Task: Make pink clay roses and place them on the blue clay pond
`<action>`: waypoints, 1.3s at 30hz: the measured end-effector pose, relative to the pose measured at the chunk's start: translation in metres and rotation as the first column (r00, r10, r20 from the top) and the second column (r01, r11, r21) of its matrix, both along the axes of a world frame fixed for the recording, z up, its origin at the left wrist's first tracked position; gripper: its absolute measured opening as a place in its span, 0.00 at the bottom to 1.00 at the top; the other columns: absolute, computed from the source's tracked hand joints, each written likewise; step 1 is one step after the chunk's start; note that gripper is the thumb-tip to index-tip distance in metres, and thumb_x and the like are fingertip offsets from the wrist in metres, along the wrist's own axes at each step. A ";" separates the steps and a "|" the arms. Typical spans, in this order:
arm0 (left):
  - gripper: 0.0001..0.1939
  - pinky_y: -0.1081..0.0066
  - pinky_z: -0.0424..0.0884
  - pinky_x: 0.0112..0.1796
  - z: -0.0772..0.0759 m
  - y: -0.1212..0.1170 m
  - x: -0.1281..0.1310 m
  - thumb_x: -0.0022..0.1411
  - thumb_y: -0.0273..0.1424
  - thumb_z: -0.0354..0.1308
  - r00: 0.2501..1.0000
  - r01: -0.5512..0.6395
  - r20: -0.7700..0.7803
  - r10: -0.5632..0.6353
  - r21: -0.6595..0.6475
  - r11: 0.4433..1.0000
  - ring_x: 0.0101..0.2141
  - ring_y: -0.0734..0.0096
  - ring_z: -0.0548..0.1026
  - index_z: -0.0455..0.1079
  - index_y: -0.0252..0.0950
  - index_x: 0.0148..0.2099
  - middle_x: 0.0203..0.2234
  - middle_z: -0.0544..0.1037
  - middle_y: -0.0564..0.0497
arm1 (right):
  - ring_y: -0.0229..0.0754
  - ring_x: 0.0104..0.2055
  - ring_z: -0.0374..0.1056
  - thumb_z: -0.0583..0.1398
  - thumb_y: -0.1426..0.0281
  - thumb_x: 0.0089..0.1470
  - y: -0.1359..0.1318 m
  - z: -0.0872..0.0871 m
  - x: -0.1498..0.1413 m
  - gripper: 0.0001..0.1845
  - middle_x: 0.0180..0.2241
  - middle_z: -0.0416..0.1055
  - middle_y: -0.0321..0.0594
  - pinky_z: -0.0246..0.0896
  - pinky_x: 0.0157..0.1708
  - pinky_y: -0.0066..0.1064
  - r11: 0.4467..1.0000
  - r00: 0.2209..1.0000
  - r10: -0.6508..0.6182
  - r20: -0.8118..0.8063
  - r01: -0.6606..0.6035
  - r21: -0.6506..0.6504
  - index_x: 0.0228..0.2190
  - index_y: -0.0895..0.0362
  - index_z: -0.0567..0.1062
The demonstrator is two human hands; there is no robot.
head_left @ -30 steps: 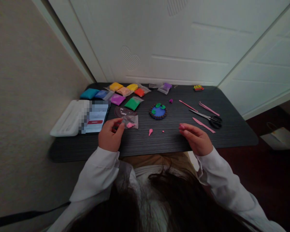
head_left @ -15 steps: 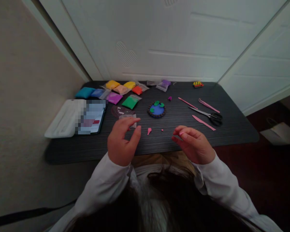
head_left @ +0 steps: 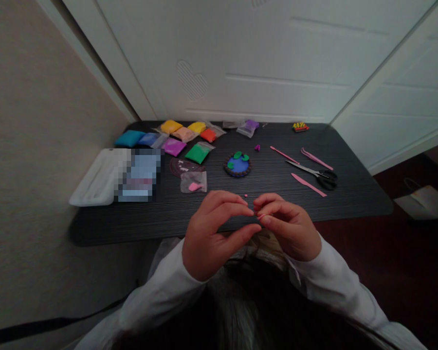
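My right hand (head_left: pixel 294 226) pinches a small bit of pink clay (head_left: pixel 262 216) between thumb and fingertips, above the table's front edge. Close beside it, my left hand (head_left: pixel 217 236) is curved, with thumb and fingers apart; its fingertips are by the pink clay, and whether they touch it I cannot tell. A tiny pink clay piece (head_left: pixel 246 195) lies on the table just beyond the hands. Farther back sits a round blue clay pond (head_left: pixel 238 166) with a dark beaded rim and green leaf shapes on it.
Bags of coloured clay, one green (head_left: pixel 199 152), lie back left. A small bag with pink clay (head_left: pixel 194 182) is nearer. A phone (head_left: pixel 140 170) and white case (head_left: pixel 98 177) are at left. Scissors (head_left: pixel 316 172), pink tweezers (head_left: pixel 317 159) and a pink clay knife (head_left: pixel 308 184) lie at right.
My left hand has moved right to meet my right hand, uncovering the small bag of pink clay. The larger pink piece on the table is now out of sight. My right hand has come slightly inward.
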State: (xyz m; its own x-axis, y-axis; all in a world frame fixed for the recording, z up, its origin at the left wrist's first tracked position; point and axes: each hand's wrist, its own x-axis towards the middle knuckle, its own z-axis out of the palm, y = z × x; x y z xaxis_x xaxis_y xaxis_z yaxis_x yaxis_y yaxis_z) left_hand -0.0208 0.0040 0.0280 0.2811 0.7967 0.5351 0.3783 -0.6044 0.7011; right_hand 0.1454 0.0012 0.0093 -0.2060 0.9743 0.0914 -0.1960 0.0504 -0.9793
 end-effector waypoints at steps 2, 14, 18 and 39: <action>0.11 0.68 0.67 0.38 -0.001 0.001 0.001 0.44 0.27 0.62 1.000 0.005 0.011 -0.005 -0.005 1.000 0.36 0.70 0.69 0.67 0.38 0.33 0.31 0.70 0.50 | 0.38 0.41 0.62 0.61 0.73 0.42 -0.001 0.000 -0.002 0.05 0.35 0.67 0.36 0.53 0.48 0.36 1.000 0.999 -0.012 0.048 0.011 0.027 0.25 0.51 0.75; 0.13 0.66 0.66 0.38 -0.008 0.003 0.000 0.43 0.28 0.62 0.999 -0.011 0.031 0.012 -0.042 0.999 0.37 0.69 0.68 0.64 0.37 0.33 0.30 0.69 0.51 | 0.37 0.39 0.63 0.60 0.72 0.45 -0.006 0.001 -0.006 0.07 0.34 0.68 0.36 0.55 0.46 0.34 0.994 0.985 -0.075 0.158 0.060 0.097 0.28 0.50 0.75; 0.12 0.66 0.66 0.39 -0.009 0.003 0.000 0.44 0.26 0.61 0.999 -0.003 0.045 0.006 -0.050 0.999 0.36 0.70 0.68 0.64 0.37 0.33 0.30 0.69 0.51 | 0.38 0.40 0.63 0.58 0.72 0.47 -0.009 0.002 -0.006 0.07 0.35 0.68 0.37 0.57 0.44 0.34 0.996 0.990 -0.047 0.132 0.037 0.084 0.30 0.50 0.76; 0.11 0.65 0.65 0.41 0.000 0.002 -0.007 0.42 0.30 0.63 0.996 -0.047 -0.078 0.054 0.084 0.995 0.35 0.70 0.69 0.68 0.38 0.32 0.29 0.70 0.51 | 0.40 0.41 0.62 0.55 0.72 0.49 -0.016 0.010 0.002 0.10 0.36 0.67 0.38 0.57 0.42 0.33 0.983 0.979 0.098 0.179 -0.124 0.138 0.33 0.51 0.75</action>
State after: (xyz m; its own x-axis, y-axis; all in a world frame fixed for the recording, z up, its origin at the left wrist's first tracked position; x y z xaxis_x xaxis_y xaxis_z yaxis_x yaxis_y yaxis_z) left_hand -0.0279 0.0057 0.0284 0.2864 0.7652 0.5766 0.4625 -0.6375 0.6162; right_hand 0.1477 -0.0147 0.0197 -0.3374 0.9227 0.1865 -0.0390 0.1843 -0.9821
